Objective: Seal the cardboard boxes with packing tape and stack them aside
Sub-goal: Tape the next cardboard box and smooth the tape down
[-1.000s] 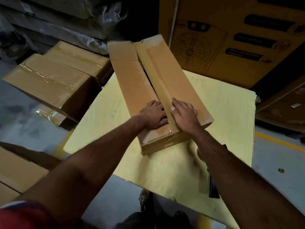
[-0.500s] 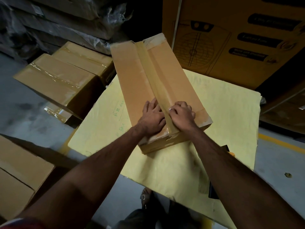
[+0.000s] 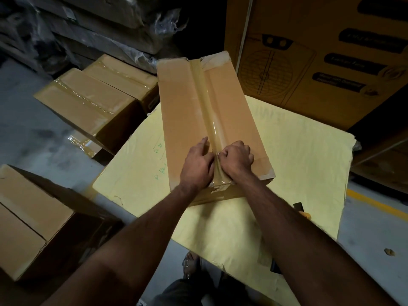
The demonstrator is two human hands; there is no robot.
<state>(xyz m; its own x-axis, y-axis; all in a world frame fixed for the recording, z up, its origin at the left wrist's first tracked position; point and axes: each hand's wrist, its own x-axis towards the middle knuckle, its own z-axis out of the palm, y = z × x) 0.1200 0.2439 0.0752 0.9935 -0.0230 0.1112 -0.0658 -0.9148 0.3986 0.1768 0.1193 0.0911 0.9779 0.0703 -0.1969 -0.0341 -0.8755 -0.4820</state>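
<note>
Head view: I am pressing my left hand (image 3: 197, 164), fingers flat, and right hand (image 3: 235, 159), curled, either side of the tape strip (image 3: 208, 111) on the long box (image 3: 183, 111), lying on yellow paper (image 3: 298, 155).

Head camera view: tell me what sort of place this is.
Probably a warehouse or packing area: taped cardboard boxes piled on a bare concrete floor, plastic-wrapped stock stacked behind, and a yellow line painted on the floor.

A long brown cardboard box (image 3: 212, 120) is lying flat on a yellow sheet (image 3: 298, 164), reaching past the sheet's far edge. Its flaps are being held closed by a glossy strip of packing tape (image 3: 206, 102) running lengthwise along the centre seam.
</note>
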